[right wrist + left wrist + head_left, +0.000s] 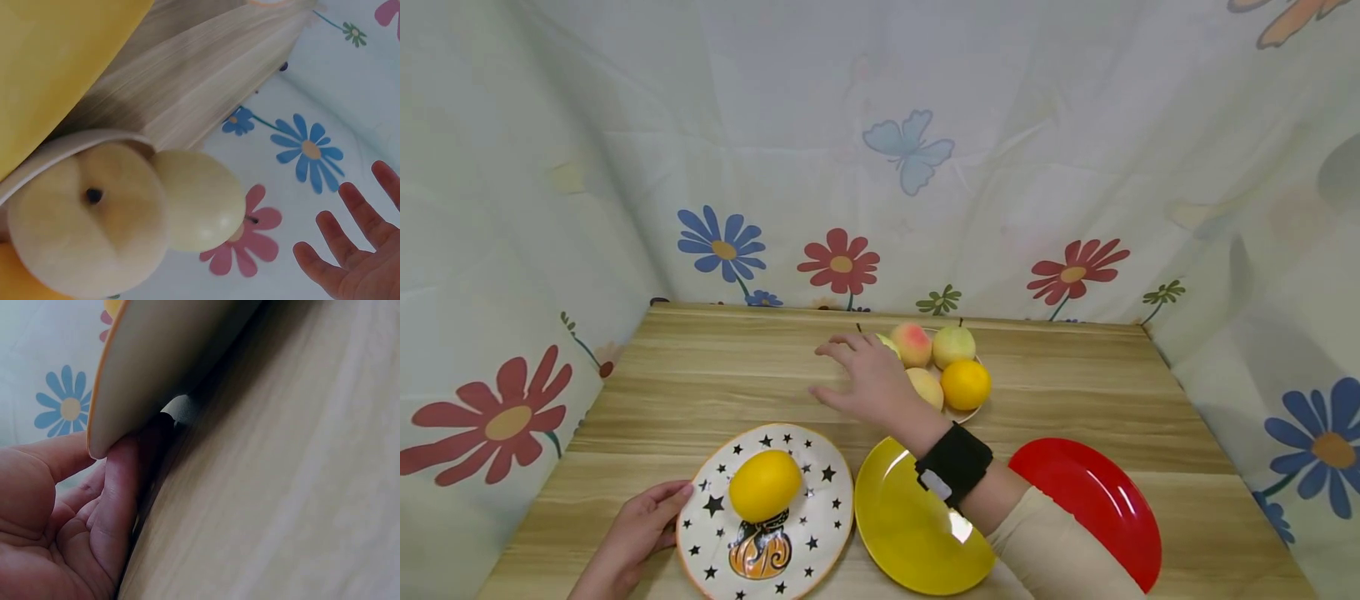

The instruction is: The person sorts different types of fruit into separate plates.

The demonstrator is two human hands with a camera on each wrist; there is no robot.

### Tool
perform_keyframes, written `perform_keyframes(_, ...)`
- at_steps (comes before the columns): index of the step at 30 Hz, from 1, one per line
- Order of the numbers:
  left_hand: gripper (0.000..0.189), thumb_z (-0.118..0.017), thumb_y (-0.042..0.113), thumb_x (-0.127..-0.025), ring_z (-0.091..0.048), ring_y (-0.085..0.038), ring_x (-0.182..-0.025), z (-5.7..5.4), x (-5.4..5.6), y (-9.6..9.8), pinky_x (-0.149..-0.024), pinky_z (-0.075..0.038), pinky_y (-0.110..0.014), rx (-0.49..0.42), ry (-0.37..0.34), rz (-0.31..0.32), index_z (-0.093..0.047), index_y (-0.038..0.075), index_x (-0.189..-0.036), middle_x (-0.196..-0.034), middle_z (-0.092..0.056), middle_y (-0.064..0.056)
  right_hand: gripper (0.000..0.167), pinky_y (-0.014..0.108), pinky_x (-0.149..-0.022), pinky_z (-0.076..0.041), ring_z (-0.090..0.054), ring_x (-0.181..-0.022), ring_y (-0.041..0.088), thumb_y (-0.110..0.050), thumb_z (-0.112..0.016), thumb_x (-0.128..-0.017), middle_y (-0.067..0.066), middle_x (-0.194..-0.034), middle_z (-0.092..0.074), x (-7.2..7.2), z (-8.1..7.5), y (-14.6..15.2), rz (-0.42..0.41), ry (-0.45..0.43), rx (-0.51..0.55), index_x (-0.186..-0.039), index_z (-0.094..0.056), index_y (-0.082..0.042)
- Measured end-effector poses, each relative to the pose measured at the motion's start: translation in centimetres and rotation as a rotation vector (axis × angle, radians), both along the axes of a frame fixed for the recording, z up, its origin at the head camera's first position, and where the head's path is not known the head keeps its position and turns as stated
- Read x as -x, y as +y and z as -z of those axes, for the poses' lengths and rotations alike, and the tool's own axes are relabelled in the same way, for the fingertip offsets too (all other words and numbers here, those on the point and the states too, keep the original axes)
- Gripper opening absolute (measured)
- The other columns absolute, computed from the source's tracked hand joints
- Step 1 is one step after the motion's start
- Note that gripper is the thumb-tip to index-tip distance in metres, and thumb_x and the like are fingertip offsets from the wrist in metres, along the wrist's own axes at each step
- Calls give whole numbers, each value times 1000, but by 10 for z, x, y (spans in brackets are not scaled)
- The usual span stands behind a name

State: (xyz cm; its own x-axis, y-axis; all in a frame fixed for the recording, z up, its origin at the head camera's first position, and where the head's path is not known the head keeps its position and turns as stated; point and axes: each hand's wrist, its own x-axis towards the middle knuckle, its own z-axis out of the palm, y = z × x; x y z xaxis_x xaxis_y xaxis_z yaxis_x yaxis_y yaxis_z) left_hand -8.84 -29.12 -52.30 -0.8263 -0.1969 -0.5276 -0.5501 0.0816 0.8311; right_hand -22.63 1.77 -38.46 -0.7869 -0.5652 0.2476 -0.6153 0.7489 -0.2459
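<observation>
My left hand (643, 527) pinches the left rim of a white plate (703, 575) patterned with black stars and a pumpkin. In the left wrist view the plate's edge (94, 419) sits between thumb and fingers, tilted up from the wood. A smooth yellow oval fruit (765, 486) lies on this plate. My right hand (876, 379), fingers spread and holding nothing, is at the left side of a small fruit plate (976, 410). On that plate are two peaches (912, 343), an orange (966, 385) and pale green pears (953, 346), one partly hidden by the hand.
A yellow plate (910, 533) lies beside the star plate, under my right forearm. To its right is a red plate (1097, 500), partly covered by the sleeve. Flower-printed cloth (1000, 208) rises behind and beside the wooden table (730, 375).
</observation>
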Motion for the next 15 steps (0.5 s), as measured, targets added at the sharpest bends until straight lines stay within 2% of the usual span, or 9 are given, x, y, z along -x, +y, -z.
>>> perform_keyframes(8,64,-60,40,-91,-64,-11,-84,0,1,1,-68,-57,-33,-7,16,5,-44,-5,-134,-102,-68,-2,54,46,-101,-42,-47,-122,26,-55,-62,-84,4,-132,-54,16,-1,36,123,-12,94,-127,-59,-22)
perform_keyframes(15,70,-62,44,-89,-63,-11,-85,-1,0,1,-70,-57,-34,3,6,-3,-43,-5,-135,-105,-68,-4,54,49,-99,-43,-47,-123,29,-54,-61,-86,5,-133,-52,25,1,63,185,-36,123,-127,-59,-20)
